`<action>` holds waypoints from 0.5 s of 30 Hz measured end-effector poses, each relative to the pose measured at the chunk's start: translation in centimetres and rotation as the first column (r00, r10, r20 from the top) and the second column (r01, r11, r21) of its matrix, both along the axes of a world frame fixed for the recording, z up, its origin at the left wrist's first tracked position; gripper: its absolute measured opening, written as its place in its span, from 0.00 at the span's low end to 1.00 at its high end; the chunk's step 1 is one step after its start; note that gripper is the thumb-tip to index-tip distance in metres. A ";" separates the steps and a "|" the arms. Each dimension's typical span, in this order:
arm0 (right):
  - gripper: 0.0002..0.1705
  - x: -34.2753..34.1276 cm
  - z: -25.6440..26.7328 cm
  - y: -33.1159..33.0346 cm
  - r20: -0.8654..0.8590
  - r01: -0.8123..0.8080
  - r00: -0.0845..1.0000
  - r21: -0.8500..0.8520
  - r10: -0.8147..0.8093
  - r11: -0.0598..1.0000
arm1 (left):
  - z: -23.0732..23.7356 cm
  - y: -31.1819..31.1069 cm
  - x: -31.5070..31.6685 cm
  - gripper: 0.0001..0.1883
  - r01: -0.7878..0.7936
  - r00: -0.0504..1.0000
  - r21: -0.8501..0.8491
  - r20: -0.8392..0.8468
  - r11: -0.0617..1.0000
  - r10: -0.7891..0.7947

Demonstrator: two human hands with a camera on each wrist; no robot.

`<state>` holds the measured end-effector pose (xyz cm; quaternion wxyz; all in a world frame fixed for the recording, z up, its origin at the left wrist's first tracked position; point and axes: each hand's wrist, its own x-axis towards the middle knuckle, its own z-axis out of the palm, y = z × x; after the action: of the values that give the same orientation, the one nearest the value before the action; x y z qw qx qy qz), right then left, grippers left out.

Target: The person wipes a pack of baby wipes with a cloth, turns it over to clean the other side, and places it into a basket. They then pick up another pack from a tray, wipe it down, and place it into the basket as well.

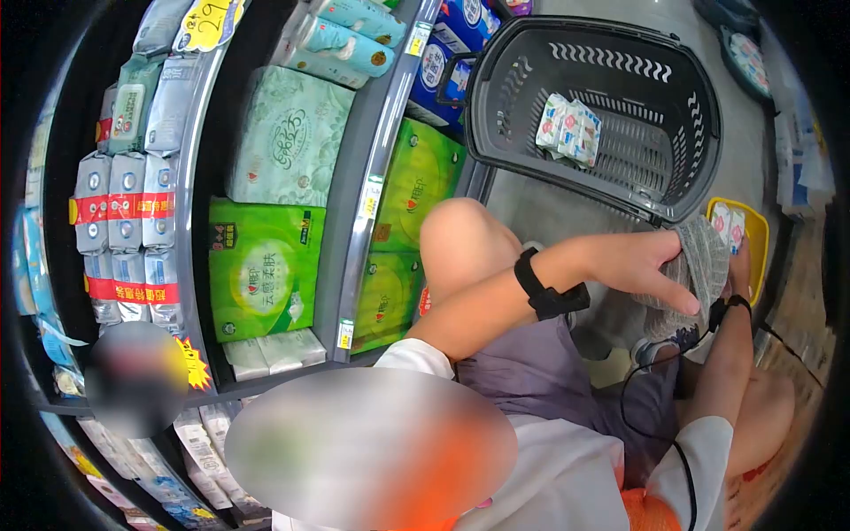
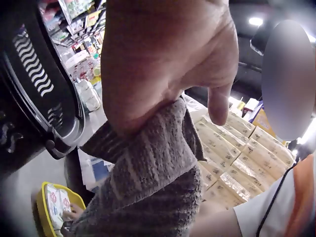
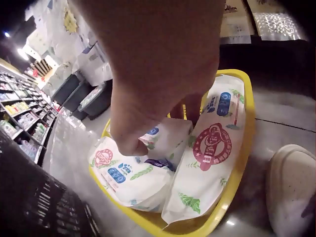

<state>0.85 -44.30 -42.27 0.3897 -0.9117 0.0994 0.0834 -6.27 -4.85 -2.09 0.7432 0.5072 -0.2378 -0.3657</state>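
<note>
A grey striped cloth hangs from my left hand. In the left wrist view the cloth covers the fingers of that hand, while the thumb stands out straight beside it. My right hand reaches into a small yellow basket. In the right wrist view the hand holds a white packet between its thumb and fingers, the fingers partly hidden. Two more white packets with red round prints lie in the basket, one on the left and one on the right.
A large black basket with several small white packs stands on the floor ahead. Shelves on the left hold green tissue packs and grey wipe packs. A shoe is right of the yellow basket. Cartons are stacked nearby.
</note>
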 end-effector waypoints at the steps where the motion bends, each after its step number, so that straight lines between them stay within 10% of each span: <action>1: 0.47 0.1 -1.3 -0.9 0.001 0.010 1.000 0.041 -0.010 0.999 | 0.2 -0.1 0.2 0.29 -0.001 1.000 0.001 -0.011 1.000 0.001; 4: 0.47 0.8 -6.7 -3.9 -0.006 -0.030 0.999 0.119 0.031 0.992 | -0.8 0.2 0.6 0.30 0.083 0.996 0.096 -0.040 0.992 -0.079; 7: 0.50 -0.4 -0.1 0.0 -0.048 0.016 0.999 0.146 -0.009 0.989 | -0.9 0.0 0.8 0.34 0.116 0.992 0.100 0.030 0.988 -0.120; 15: 0.41 -0.1 -1.8 0.1 -0.060 0.092 0.994 0.076 -0.088 0.993 | -0.3 -1.7 1.0 0.33 0.160 0.987 0.132 -0.029 0.978 -0.158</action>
<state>0.71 -44.23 -44.10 0.4258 -0.8875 0.1482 0.0955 -5.30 -6.58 -2.38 0.6781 0.5317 -0.2457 -0.4439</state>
